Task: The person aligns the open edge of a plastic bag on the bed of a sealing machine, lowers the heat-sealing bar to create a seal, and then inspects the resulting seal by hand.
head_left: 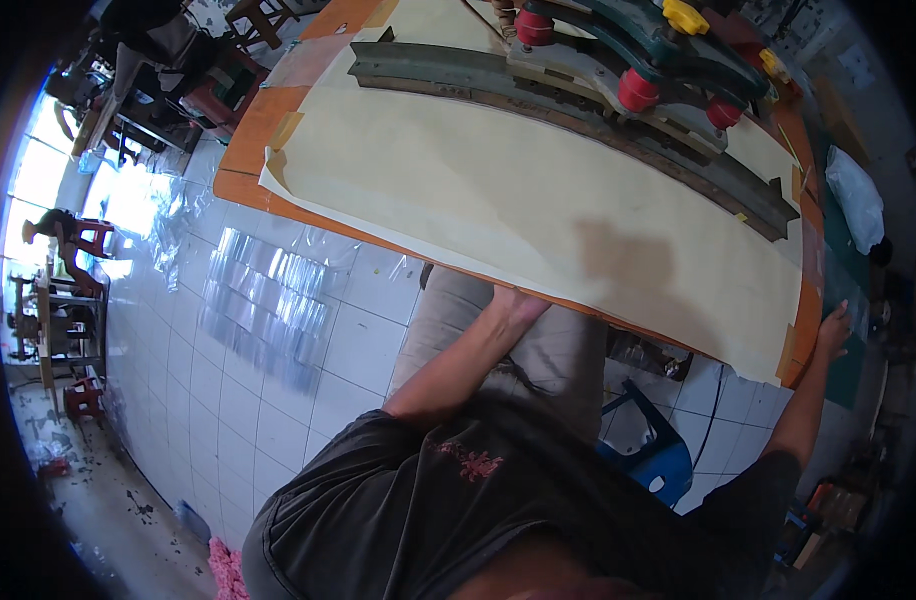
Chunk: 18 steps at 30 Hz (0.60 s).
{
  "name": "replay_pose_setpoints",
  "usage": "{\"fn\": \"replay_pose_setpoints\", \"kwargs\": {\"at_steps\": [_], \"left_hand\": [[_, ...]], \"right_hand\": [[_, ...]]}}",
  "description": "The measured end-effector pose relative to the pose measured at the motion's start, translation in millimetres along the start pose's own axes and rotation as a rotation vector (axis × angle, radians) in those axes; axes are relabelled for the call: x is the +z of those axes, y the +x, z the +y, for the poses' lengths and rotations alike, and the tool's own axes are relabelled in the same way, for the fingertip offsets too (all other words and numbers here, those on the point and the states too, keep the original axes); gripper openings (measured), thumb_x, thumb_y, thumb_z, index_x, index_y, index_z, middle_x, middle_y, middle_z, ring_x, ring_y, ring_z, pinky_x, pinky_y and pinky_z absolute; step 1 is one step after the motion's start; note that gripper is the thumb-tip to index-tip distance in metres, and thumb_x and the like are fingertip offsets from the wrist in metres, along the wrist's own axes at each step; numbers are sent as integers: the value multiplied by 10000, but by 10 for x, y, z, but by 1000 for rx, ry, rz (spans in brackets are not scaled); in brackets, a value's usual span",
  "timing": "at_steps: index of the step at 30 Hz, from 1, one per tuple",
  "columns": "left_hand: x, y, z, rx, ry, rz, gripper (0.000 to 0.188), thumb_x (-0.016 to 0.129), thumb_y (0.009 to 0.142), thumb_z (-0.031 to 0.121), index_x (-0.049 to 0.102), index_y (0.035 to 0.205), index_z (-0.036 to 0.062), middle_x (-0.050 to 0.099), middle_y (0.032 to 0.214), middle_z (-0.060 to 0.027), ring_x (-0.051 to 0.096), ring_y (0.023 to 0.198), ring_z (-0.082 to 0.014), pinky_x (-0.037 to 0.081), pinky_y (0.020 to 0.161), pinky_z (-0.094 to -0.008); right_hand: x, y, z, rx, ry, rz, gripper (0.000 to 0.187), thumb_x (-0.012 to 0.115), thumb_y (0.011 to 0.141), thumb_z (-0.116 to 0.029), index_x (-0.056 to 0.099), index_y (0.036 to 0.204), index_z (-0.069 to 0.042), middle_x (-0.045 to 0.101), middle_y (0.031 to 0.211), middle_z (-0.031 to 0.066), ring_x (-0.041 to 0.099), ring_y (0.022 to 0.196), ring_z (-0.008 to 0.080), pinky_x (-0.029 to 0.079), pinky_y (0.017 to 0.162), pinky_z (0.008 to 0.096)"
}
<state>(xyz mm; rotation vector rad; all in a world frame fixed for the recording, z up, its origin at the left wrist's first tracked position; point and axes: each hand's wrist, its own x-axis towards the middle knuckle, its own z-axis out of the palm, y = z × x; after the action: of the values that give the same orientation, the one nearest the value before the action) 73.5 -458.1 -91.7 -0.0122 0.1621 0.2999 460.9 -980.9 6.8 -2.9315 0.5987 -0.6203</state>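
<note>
Across the orange-brown tabletop [240, 172] lies a large cream sheet [428, 160], held by tan tape at its corners, its near left corner curling up. My left hand [518, 301] is at the table's near edge, its fingers hidden beneath it. Out at the right end, my right hand [834, 332] rests by the table's edge and a green surface [846, 372], fingers apart, holding nothing visible. A long dark metal rail [458, 72] stands on the sheet. Beside it is a green machine frame [668, 65] with red knobs [638, 90] and a yellow knob [686, 16].
Clear plastic sheets [268, 300] lie on the white tiled floor at left. A blue plastic stool [650, 450] is below the table, right of my legs. A white plastic bag [855, 200] sits at far right. Stools and work tables [143, 120] stand at far left.
</note>
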Motion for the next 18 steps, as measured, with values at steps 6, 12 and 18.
{"fn": "replay_pose_setpoints", "kwargs": {"at_steps": [6, 12, 18], "left_hand": [[-90, 28, 11, 1, 23, -11, 629, 374, 945, 518, 346, 1383, 66, 411, 1396, -150, 430, 1259, -338, 369, 1046, -524], [-190, 78, 9, 21, 219, -69, 584, 326, 965, 476, 347, 1381, 66, 408, 1399, -148, 418, 1264, -332, 353, 1053, -539], [-177, 73, 6, 2, 102, -38, 624, 362, 949, 516, 346, 1382, 67, 411, 1393, -153, 424, 1263, -338, 365, 1048, -529]], "right_hand": [[-62, -101, -84, -21, 1, -10, 735, 187, 941, -622, 381, 1387, -72, 374, 1442, 181, 258, 1388, 329, 110, 1090, 630], [2, 6, 16, -6, -18, -14, 736, 175, 939, -628, 381, 1390, -85, 368, 1447, 176, 250, 1391, 325, 96, 1094, 632], [67, 52, 52, -12, -26, -6, 726, 181, 935, -635, 375, 1396, -109, 361, 1456, 157, 248, 1394, 316, 98, 1095, 630]]}}
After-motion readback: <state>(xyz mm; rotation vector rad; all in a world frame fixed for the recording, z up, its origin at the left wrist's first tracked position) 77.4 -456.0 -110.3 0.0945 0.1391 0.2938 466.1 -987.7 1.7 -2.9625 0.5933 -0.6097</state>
